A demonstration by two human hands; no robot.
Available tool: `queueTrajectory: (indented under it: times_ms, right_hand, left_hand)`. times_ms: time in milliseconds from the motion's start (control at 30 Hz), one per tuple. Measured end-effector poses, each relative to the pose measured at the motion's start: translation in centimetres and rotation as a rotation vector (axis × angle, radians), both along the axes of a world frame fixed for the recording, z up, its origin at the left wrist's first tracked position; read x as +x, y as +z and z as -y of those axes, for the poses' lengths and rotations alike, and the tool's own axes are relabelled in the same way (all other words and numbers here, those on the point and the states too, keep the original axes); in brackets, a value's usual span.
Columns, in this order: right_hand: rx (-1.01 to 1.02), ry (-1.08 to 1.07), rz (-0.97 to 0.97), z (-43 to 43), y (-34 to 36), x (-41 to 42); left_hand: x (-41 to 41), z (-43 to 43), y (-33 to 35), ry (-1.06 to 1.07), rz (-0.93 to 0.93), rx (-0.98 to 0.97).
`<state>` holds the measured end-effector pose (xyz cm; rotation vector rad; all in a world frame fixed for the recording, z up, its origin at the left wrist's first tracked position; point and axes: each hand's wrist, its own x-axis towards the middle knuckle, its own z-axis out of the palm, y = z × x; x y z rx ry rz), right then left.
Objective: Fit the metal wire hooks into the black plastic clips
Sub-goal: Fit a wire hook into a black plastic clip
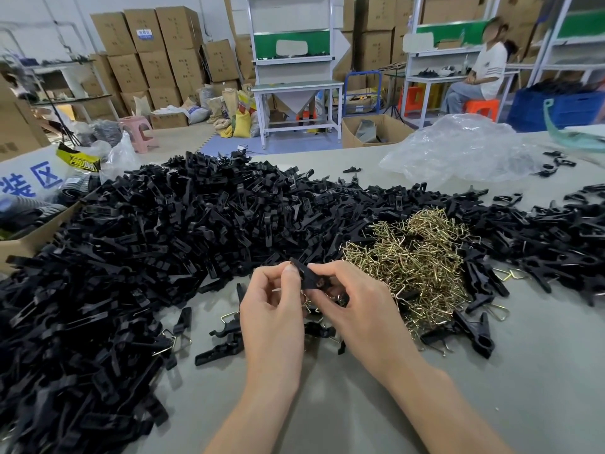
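Both hands meet over the grey table (540, 371) around one black plastic clip (309, 276). My left hand (273, 309) pinches its left end between thumb and fingers. My right hand (355, 306) grips its right side, and a bit of brass wire hook (305, 294) shows below the clip between the hands. A tangled heap of brass wire hooks (415, 257) lies just right of my hands. A very large pile of black clips (147, 257) covers the table's left and far side.
Several clips with hooks fitted lie loose around my hands, such as one clip (476, 332) at the right. A crumpled clear plastic bag (458, 149) sits at the back right. A cardboard box (29, 237) stands at the left edge. A seated person (481, 73) is far behind.
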<state>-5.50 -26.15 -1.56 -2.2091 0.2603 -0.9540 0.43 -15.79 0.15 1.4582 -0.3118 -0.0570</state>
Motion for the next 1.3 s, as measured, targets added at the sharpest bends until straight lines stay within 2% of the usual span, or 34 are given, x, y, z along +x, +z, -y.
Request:
queueTrajectory:
  times_ms: [200, 367, 533, 700, 900, 1167, 1300]
  right_hand:
    - [-0.061, 0.055, -0.078, -0.2, 0.0, -0.1]
    - [-0.126, 0.066, -0.115, -0.6, 0.2, -0.1]
    - [-0.090, 0.077, -0.113, -0.7, 0.6, -0.3]
    - [-0.125, 0.073, -0.075, -0.9, 0.6, -0.2]
    - [-0.183, 0.052, -0.050, -1.0, 0.2, 0.2]
    - [-0.095, 0.140, -0.097, -0.9, 0.5, 0.0]
    - [0.108, 0.201, -0.117, -0.9, 0.8, -0.1]
  left_hand:
    - [-0.1, -0.2, -0.7, -0.036, 0.181, 0.324]
    - [-0.2, -0.7, -0.4, -0.107, 0.204, 0.403]
    - [-1.0, -0.6, 0.0, -0.238, 0.176, 0.339]
    - [-0.8, -0.4, 0.4, -0.218, 0.040, 0.185]
    - [-0.6, -0.2, 0.2, -0.224, 0.011, 0.182]
    - [0.1, -0.5, 0.6, -0.313, -0.118, 0.132]
    - [0.2, -0.5, 1.1, -0.394, -0.044, 0.096]
